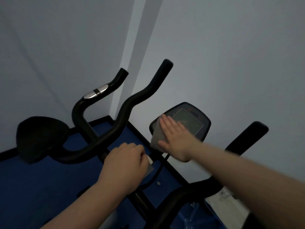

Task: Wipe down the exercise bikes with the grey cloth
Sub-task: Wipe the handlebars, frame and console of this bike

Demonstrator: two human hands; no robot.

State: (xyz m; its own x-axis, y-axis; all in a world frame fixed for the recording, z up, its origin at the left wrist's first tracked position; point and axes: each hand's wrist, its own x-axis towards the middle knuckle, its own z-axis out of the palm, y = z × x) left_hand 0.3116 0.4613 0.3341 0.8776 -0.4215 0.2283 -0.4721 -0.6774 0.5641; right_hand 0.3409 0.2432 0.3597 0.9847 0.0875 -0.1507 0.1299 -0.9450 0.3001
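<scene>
The black console (189,123) of an exercise bike stands in the middle right of the head view, its dark screen facing me. My right hand (175,138) lies flat with fingers spread on the console's left side, pressing the grey cloth (156,138) against it. The cloth hangs over the console's lower left edge. My left hand (123,162) is curled shut around a black handlebar stem (138,199) below and left of the console. A small pale tab (149,164) shows beside its fingers.
Curved black handlebars (132,103) rise to the left, one with a chrome sensor (95,94). A black saddle (41,138) is at far left. Another black grip (247,138) sticks up to the right. Blue floor (49,179) lies below, a pale wall (231,63) close behind.
</scene>
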